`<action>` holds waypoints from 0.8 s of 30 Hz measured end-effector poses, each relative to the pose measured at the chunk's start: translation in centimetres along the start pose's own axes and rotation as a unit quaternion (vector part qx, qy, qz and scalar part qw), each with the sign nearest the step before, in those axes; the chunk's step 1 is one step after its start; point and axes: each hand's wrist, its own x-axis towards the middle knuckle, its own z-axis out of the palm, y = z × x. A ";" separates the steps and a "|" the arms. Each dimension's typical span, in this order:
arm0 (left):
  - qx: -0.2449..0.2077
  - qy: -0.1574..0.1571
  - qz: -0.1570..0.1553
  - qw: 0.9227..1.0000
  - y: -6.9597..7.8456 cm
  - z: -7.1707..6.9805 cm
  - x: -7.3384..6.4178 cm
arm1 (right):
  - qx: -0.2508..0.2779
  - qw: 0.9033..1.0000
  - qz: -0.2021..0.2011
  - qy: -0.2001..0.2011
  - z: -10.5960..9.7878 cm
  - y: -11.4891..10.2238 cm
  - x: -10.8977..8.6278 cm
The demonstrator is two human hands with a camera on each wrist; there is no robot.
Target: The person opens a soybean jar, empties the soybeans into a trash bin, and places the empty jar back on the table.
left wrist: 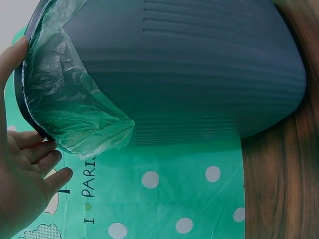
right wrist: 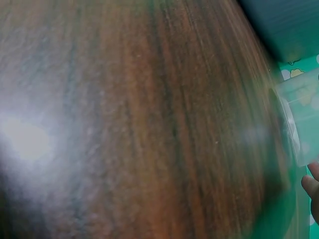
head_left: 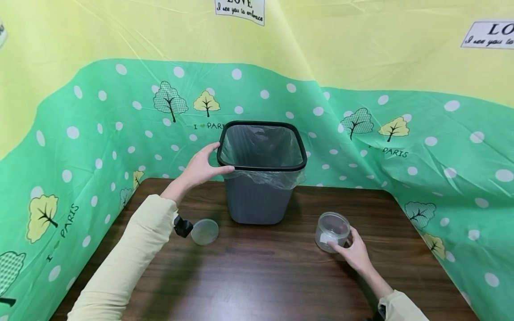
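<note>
A grey trash bin (head_left: 259, 198) with a black rim and a clear plastic liner stands at the back of the table. My left hand (head_left: 202, 166) holds the bin's front left rim corner, thumb on the front and fingertips at the left side. In the left wrist view the fingers (left wrist: 47, 144) meet the black rim beside the liner (left wrist: 75, 109). At the right, my right hand (head_left: 355, 252) grips a clear plastic jar (head_left: 332, 232) with a small white label, thumb on the near side. In the right wrist view only fingertips and part of the jar show.
A round clear lid (head_left: 205, 232) lies on the dark wooden table (head_left: 241, 276), left of the bin and close to my left wrist. A green and yellow printed cloth (head_left: 140, 102) hangs around the back and sides, near the bin.
</note>
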 end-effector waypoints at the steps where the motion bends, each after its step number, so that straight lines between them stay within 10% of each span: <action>1: -0.001 0.000 0.000 1.000 0.0 0.0 0.0 | 0.001 1.000 -0.001 0.002 0.0 0.1 -0.1; 24: 0.023 0.010 0.039 0.999 -0.4 0.9 -0.3 | -0.039 0.996 -0.072 0.028 -2.3 -0.5 0.0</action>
